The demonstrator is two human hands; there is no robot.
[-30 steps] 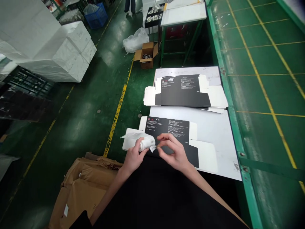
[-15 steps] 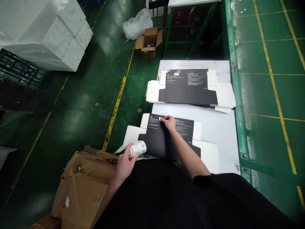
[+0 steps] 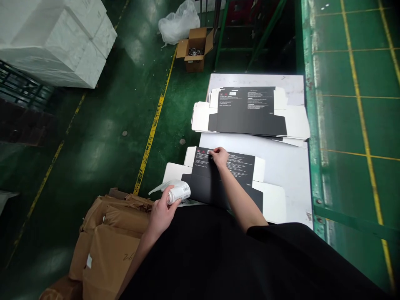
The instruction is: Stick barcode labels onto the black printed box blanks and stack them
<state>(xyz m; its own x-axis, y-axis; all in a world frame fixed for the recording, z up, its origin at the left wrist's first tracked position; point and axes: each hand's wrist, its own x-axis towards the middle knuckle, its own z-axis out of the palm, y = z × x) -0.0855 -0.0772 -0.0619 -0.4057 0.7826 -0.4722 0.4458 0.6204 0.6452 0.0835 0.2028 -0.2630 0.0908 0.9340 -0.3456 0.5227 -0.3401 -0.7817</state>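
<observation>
In my left hand (image 3: 163, 210) is a roll of white barcode labels (image 3: 180, 192), tilted, with a pale strip of backing (image 3: 159, 187) trailing off to its left. My right hand (image 3: 220, 157) pinches a small white sticker (image 3: 210, 152) at the upper edge of a flat black-and-white carton blank (image 3: 206, 183), just right of its printed logos. The sticker lies against the black panel or very close to it; I cannot tell which. Behind it lies a stack of similar blanks (image 3: 246, 118), the top one bearing a white sticker (image 3: 233, 93) near its logos.
The blanks lie on a white tabletop (image 3: 290, 166), bordered on the right by a green metal rail (image 3: 312, 125). Brown paper-wrapped packages (image 3: 109, 246) are piled at lower left. An open cardboard box (image 3: 195, 64) and a plastic bag (image 3: 179, 23) stand on the green floor; wrapped white blocks (image 3: 68, 46) stand at upper left.
My right hand has shifted slightly left and the sticker now looks flatter along the carton's edge. My left hand stays nearly in place with the roll. The view has tilted a little.
</observation>
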